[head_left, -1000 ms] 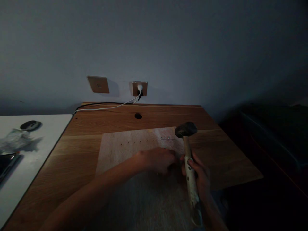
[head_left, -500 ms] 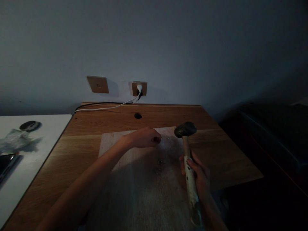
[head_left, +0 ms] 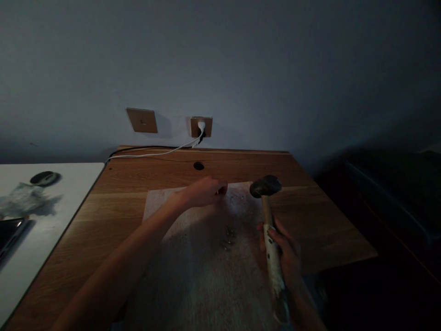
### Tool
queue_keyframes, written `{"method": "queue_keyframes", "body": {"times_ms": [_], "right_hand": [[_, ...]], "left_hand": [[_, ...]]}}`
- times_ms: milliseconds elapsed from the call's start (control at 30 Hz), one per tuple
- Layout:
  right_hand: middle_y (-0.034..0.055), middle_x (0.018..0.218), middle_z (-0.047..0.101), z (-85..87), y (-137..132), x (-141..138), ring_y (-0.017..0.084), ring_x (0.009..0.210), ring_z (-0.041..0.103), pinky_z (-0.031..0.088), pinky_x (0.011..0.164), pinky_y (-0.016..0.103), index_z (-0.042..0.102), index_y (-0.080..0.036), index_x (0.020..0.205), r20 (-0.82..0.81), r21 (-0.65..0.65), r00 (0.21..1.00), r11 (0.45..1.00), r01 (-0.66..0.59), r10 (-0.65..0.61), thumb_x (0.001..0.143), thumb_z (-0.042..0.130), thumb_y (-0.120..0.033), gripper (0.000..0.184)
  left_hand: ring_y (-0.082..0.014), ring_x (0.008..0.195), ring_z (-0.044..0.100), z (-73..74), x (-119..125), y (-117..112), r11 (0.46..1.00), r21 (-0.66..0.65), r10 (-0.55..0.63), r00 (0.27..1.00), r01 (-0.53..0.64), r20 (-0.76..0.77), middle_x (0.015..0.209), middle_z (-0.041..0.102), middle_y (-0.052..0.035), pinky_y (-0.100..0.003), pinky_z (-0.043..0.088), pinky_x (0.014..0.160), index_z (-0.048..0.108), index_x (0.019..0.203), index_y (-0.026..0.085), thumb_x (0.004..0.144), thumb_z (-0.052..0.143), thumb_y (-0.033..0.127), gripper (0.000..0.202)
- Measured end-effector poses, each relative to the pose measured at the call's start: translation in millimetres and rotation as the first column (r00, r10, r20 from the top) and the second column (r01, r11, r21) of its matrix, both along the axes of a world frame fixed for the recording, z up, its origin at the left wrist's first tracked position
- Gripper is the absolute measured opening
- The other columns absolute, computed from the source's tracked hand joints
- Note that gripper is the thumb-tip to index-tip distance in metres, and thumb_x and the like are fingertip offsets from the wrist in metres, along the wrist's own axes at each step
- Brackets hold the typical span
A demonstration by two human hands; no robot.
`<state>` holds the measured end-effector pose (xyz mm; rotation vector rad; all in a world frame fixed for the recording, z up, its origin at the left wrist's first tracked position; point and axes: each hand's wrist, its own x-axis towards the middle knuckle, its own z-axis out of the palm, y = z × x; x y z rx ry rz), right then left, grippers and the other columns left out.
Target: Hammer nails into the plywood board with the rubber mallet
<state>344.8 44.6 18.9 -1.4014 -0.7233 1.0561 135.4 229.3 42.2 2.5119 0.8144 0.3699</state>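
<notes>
My right hand (head_left: 286, 253) is wrapped around the pale, worn handle of a hammer (head_left: 266, 186), whose dark head points up and away over the board's right edge. Over the far part of the board (head_left: 193, 276), my left hand (head_left: 203, 191) has its fingers pinched together. Whatever lies between those fingertips is too small and dark to name. Several small metal pieces that look like nails (head_left: 229, 235) lie loose on the board between my hands. Close to the hammer head, a tiny shiny bit (head_left: 241, 197) shows at the board's far right.
The board rests on a wooden table (head_left: 138, 174) against a wall. A socket (head_left: 201, 127) with plugged-in cables (head_left: 155, 155) sits behind it. To the left, a white table (head_left: 79, 184) bears a crumpled plastic bag (head_left: 25, 200), a round dark object (head_left: 44, 178) and a dark device (head_left: 12, 234).
My left hand has shifted slightly left and away from me, uncovering a little more of the board near its fingertips. My right hand and the hammer stay almost still.
</notes>
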Motion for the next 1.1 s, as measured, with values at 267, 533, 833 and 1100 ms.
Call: {"method": "queue_keyframes", "body": {"times_ms": [267, 533, 833, 1100], "right_hand": [[-0.0037, 0.053, 0.057, 2.8, -1, -2, 0.011, 0.042, 0.047, 0.035, 0.037, 0.020, 0.075, -0.022, 0.106, 0.004, -0.028, 1.000, 1.000, -0.013, 0.013, 0.079, 0.073, -0.045, 0.036], [-0.0001, 0.065, 0.066, 0.8, -7, -4, 0.014, 0.045, 0.053, 0.037, 0.037, 0.024, 0.072, -0.024, 0.119, 0.109, -0.036, 0.994, 0.999, 0.015, -0.011, 0.082, 0.069, -0.046, 0.043], [-0.0012, 0.058, 0.062, -2.8, -1, -2, 0.011, 0.042, 0.047, 0.034, 0.035, 0.020, 0.075, -0.020, 0.109, 0.038, -0.017, 0.999, 1.000, 0.008, -0.008, 0.078, 0.075, -0.046, 0.041], [-0.0027, 0.056, 0.060, -0.7, -3, -4, 0.011, 0.044, 0.048, 0.037, 0.037, 0.020, 0.074, -0.022, 0.111, 0.028, 0.004, 1.000, 1.000, -0.002, 0.002, 0.080, 0.073, -0.044, 0.038]], "left_hand": [[-0.0158, 0.071, 0.063, -3.4, 2, 2, 1.000, -0.009, 0.020, 0.998, -0.020, 0.051, 0.079, 0.070, -0.0030, -0.026, 0.045, 0.068, 0.068, 0.085, 0.017, 0.079, 0.061, 0.008, 0.013], [-0.0163, 0.070, 0.063, -1.9, 1, 0, 1.000, 0.000, 0.018, 1.000, -0.018, -0.001, 0.079, 0.070, -0.0028, -0.026, 0.043, 0.064, 0.068, 0.082, 0.018, 0.078, 0.061, 0.011, 0.011], [-0.0143, 0.069, 0.061, 8.3, -9, 5, 1.000, -0.007, 0.018, 1.000, -0.018, 0.019, 0.077, 0.069, -0.0017, -0.025, 0.042, 0.065, 0.067, 0.080, 0.017, 0.077, 0.062, 0.011, 0.008], [-0.0146, 0.070, 0.062, 1.1, -6, 5, 0.999, -0.038, -0.003, 1.000, 0.004, 0.027, 0.077, 0.070, -0.0017, -0.025, 0.043, 0.065, 0.068, 0.080, 0.017, 0.077, 0.063, 0.010, 0.009]]}}
